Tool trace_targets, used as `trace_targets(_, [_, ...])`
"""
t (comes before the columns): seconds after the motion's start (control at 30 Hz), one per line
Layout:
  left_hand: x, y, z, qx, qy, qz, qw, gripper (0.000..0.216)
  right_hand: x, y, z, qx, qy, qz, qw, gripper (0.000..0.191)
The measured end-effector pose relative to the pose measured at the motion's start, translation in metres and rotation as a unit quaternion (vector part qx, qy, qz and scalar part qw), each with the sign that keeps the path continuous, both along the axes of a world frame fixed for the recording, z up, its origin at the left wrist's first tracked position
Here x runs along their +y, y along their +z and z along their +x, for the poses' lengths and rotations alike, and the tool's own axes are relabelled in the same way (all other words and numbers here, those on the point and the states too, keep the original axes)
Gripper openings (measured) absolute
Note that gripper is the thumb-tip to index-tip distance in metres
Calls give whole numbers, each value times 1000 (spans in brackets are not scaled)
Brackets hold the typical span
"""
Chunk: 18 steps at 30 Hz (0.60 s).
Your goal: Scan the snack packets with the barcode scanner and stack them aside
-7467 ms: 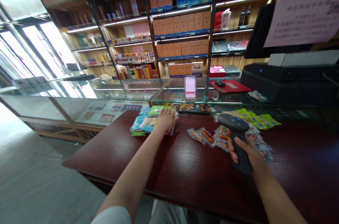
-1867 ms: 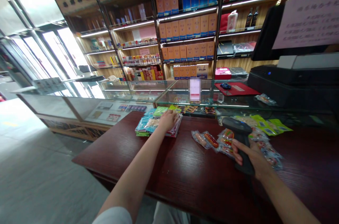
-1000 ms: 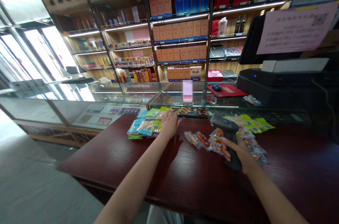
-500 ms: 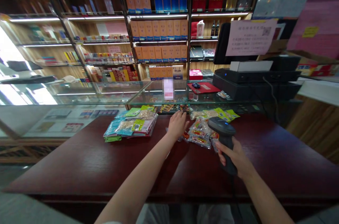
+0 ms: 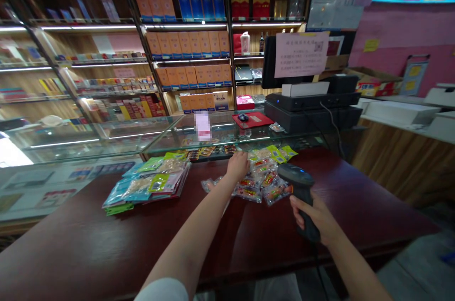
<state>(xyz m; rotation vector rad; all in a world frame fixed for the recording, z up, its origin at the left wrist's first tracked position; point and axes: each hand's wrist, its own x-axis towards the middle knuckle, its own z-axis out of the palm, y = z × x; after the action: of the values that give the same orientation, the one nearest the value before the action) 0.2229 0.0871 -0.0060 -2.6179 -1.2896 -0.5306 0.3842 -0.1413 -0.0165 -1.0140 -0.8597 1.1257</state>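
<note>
My right hand (image 5: 314, 218) grips a black handheld barcode scanner (image 5: 302, 196) by its handle, its head over the right edge of a pile of clear snack packets (image 5: 249, 192). My left hand (image 5: 239, 166) reaches to the far left part of that pile, fingers curled down; whatever lies under them is hidden. Part of another clear packet (image 5: 209, 183) shows left of my left forearm. Behind the pile lie green-and-clear packets (image 5: 273, 153). To the left, a stack of blue, green and clear packets (image 5: 149, 180) rests on the dark red wooden table (image 5: 117, 244).
A glass display counter (image 5: 170, 137) borders the table's far side, with a mouse (image 5: 243, 117) on a red mat (image 5: 258, 121). A monitor (image 5: 270, 61) with a paper notice stands at the back right. Shelves of boxes (image 5: 188, 45) line the wall. The scanner's cable (image 5: 318, 268) hangs down.
The view has turned to the right, so the shelves and table appear further left. My left hand's fingers have curled down at the packets. The scanner stays in my right hand.
</note>
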Motion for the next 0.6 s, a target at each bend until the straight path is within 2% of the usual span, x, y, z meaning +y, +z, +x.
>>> trace_targets(0.17, [24,6,41,14,2,-28,1000,27,9,-5,10,12,4,-6,1000,40])
trace_targets(0.33, [45,1,74,-1,40,-84,996,30,17,-9,18,30,-8,-22,999,44])
trace_targets(0.6, [56,-1,94,-16,89,-151,984,39,20,-13,25,32,-5,-18,999,39])
